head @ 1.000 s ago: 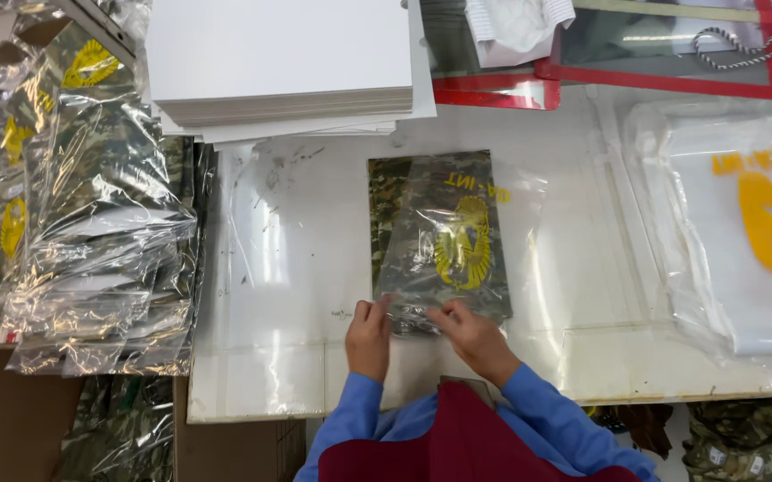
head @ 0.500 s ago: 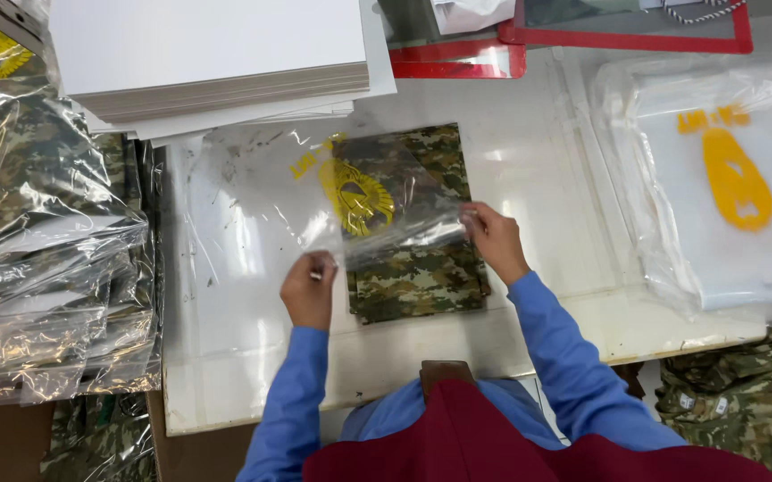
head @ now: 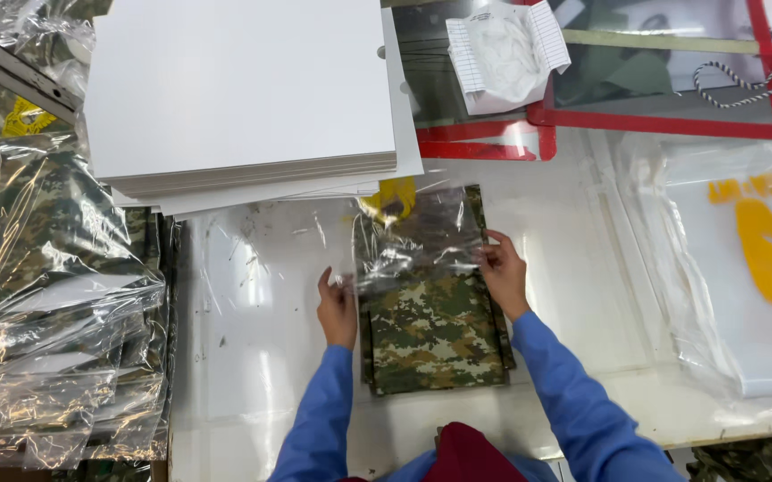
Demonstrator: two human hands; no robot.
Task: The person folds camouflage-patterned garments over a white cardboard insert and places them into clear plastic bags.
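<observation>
Since half a second ago, the clear bag (head: 421,236) has been drawn farther up off the camouflage fabric piece (head: 435,335), so that more of the folded cloth is laid bare on the white bench (head: 252,357). The bag's open edge is pinched shut between the fingers of the left hand (head: 338,308) and the right hand (head: 502,272), one at each side, apparently so the film is kept taut and square over the cloth. A stack of white boards (head: 243,98) is kept just above, bagged pieces (head: 55,295) piled at the left.
</observation>
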